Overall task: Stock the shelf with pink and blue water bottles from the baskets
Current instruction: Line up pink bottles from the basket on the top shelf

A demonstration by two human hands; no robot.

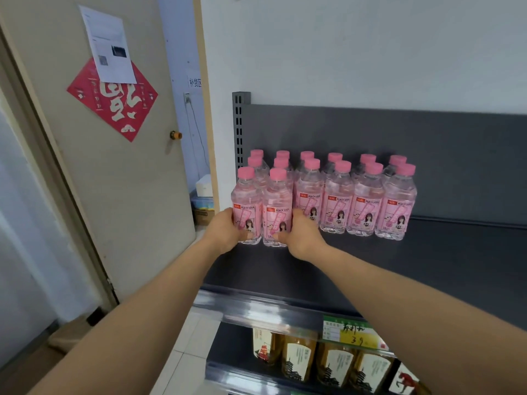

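Centre of the frame, on the dark grey shelf (427, 252): a block of pink bottles (366, 206) with pink caps and pink "PEACH SODA" labels, upright, packed side by side in six columns, two deep, against the back panel

Just in front of the block's two leftmost columns: two more of the same, side by side and touching

Gripping the left front bottle (247, 206) low down with the left grip (225, 229), fingers curled round the far left side, thumb across the bottom of the label

Gripping the right front bottle (277, 212) the same way with the right grip (302, 235), thumb on the lower label, fingers wrapped behind it, next to the neighbouring column

Both held upright, bases at the level of the shelf board; cannot tell whether resting on it or just above

Bare forearms reaching in from the lower left and lower right corners

Bottom of the frame, on the lower shelf: amber bottles (299, 354) with pale labels behind a green price tag (348, 332)

Left of the frame: a beige door (137, 209) with a red diamond paper (112, 99) and a white sheet (108, 44) overlapping its top corner
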